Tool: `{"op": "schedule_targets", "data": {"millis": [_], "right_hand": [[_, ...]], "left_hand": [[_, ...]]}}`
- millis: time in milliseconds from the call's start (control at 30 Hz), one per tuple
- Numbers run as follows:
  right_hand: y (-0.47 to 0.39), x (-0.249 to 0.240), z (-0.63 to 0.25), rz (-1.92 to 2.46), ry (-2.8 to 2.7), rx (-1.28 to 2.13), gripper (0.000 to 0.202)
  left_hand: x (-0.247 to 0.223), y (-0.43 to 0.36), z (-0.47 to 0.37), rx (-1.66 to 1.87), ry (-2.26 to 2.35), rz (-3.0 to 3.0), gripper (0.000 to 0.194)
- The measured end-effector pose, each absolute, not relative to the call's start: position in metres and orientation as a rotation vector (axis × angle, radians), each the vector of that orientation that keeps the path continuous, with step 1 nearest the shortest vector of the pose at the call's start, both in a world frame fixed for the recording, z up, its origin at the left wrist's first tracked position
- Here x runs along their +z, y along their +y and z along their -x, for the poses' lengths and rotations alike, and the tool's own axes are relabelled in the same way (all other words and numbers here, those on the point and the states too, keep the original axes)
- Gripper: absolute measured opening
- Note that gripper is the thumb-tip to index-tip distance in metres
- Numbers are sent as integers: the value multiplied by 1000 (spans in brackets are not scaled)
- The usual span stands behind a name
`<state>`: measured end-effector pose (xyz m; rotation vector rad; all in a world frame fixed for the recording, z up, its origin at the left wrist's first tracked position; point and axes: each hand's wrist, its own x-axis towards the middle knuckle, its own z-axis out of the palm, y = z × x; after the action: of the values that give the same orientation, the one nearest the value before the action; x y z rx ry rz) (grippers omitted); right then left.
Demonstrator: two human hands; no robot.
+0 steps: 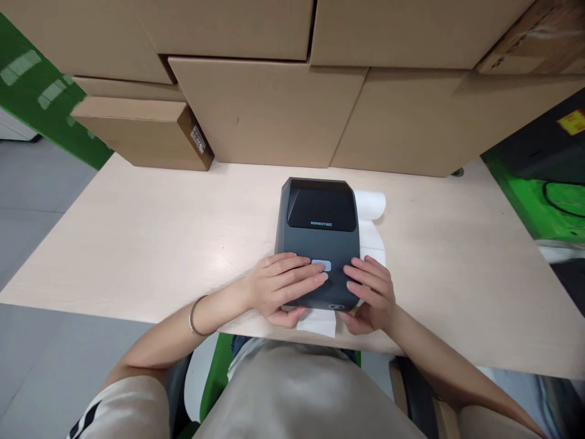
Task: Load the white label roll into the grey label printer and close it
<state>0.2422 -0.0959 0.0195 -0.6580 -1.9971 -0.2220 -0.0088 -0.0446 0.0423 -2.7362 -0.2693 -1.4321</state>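
The left hand point(284, 285) grasps the dark device point(320, 244) at its left front, fingers stretched across its top; the right hand point(375, 294) grips its right front corner.

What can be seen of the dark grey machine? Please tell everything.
The dark grey machine is boxy and looks like matt plastic. Its top has a glossy dark window with light lettering and, nearer the person, a pale button. It stands on the table, seemingly closed. The left hand lies on it, fingers at the button; the right hand touches its right side. White paper shows at its near edge.
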Motion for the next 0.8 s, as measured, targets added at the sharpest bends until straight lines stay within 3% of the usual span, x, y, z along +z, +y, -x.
{"op": "schedule_targets", "data": {"millis": [267,500,633,800], "right_hand": [[-95,21,-244,736,-2070,-203,54],[-92,35,-248,700,-2115,-383,35],[-81,62,-256,692,-2070,-412,41],[-40,115,-263,631,-2010,-274,62]], "left_hand": [[53,-52,1,-1496,-424,2804,76],[40,-37,16,-1730,-403,2859,65],[22,-28,20,-2257,-1159,2567,54],[-7,-18,17,-2201,-1878,2826,56]]}}
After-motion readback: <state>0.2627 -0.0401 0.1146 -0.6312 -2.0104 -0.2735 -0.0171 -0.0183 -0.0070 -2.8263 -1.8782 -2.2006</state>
